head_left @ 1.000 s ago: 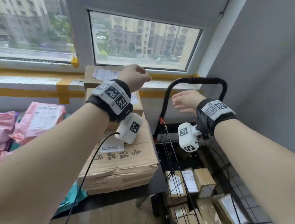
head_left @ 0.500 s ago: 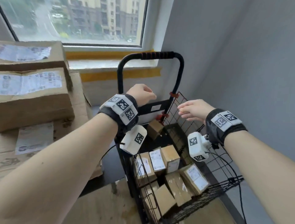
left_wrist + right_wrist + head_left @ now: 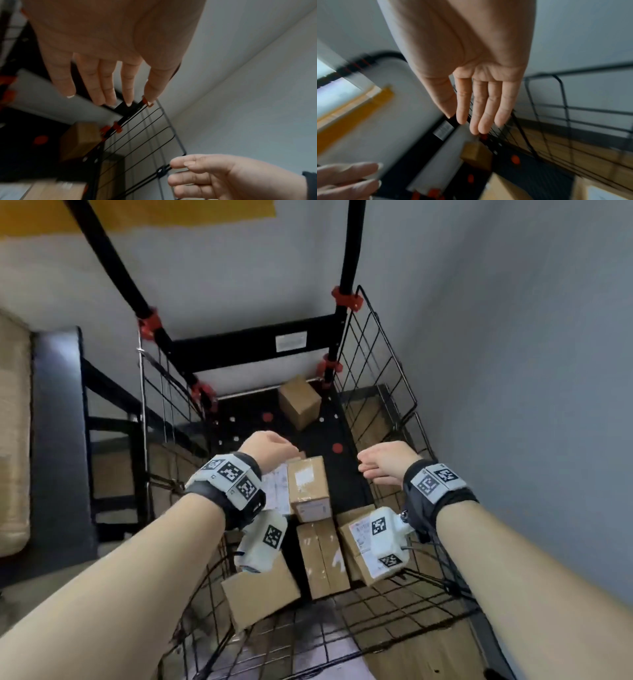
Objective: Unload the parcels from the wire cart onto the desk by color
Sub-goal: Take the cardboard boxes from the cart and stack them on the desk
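The black wire cart [image 3: 387, 344] is seen from above with several brown cardboard parcels on its floor. One small box [image 3: 299, 400] stands at the far end. A labelled box [image 3: 308, 487] lies in the middle, with another box [image 3: 322, 559] in front of it. My left hand [image 3: 274, 445] hovers over the middle parcels, fingers straight [image 3: 109, 94] and holding nothing. Above the cart's right side, my right hand [image 3: 380, 463] is also empty, its fingers [image 3: 477, 121] extended. A labelled box [image 3: 359, 542] lies partly under the right wrist camera.
The dark desk edge [image 3: 58, 440] runs along the left, bearing a large cardboard box [image 3: 13, 433]. The cart's black handle [image 3: 113, 258] rises at the far end. A grey wall [image 3: 513, 371] stands close on the right. Wooden floor [image 3: 428, 652] shows beneath the mesh.
The view swung from the desk and window down into the cart. Both hands dropped from handle height to just above the parcels, still empty.
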Demonstrator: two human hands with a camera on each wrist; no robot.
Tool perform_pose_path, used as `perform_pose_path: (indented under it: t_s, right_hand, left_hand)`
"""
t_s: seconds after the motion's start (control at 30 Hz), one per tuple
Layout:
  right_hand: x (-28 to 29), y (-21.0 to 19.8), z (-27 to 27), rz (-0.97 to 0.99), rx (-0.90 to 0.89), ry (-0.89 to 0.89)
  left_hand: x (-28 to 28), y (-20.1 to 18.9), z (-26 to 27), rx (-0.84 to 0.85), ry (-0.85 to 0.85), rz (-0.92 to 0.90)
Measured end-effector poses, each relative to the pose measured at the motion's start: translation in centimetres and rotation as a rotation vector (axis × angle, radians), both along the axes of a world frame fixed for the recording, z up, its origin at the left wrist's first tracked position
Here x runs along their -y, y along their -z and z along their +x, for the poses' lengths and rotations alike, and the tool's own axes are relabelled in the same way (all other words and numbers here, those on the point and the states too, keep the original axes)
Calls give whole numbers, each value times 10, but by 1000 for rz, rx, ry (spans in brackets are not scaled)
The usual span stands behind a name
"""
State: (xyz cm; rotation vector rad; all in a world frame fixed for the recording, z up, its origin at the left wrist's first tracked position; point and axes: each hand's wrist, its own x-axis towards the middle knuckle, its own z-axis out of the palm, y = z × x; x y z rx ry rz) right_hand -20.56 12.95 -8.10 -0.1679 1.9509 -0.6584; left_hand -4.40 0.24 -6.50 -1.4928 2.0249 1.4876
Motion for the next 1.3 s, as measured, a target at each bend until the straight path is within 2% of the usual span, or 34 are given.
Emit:
perform_pose_path:
  t_s: [0.1,0.27,0.37,0.5,0.6,0.73,0.8,0.93,1.03,1.17,1.3]
  right_hand:
    - [1,62,-3,139,140,-56]
    - [-14,162,13,223,226,-123]
    - [-27,208,24,276,266,-148]
    - [-32,250,27,263,257,-80]
    - [-26,251,29,287,236,-84]
    - [-16,240,36,314,322,-106]
    - [-13,237,43,349,338,-218]
    - [-9,244,58,421,190,-402]
    - [-3,253,64,406,143,-430]
    - [-8,261,55,389,95,-334]
    - [-20,258,45,414,325,-119]
  left_hand:
    - [-14,66,3,89,-150,170]
    - [-35,150,5,157,-371,343]
    - [-48,188,6,167,-472,408]
    - [-55,219,14,188,-551,534]
    - [-60,235,20,231,-613,596]
    - [-60,251,22,250,-574,527]
    - [-61,259,19,245,-525,500]
    - [-65,269,15,249,-493,487]
    - [-63,278,14,247,-496,518]
    - [-66,286,13,277,-519,566]
    - [-71,290,12,273,-502,620]
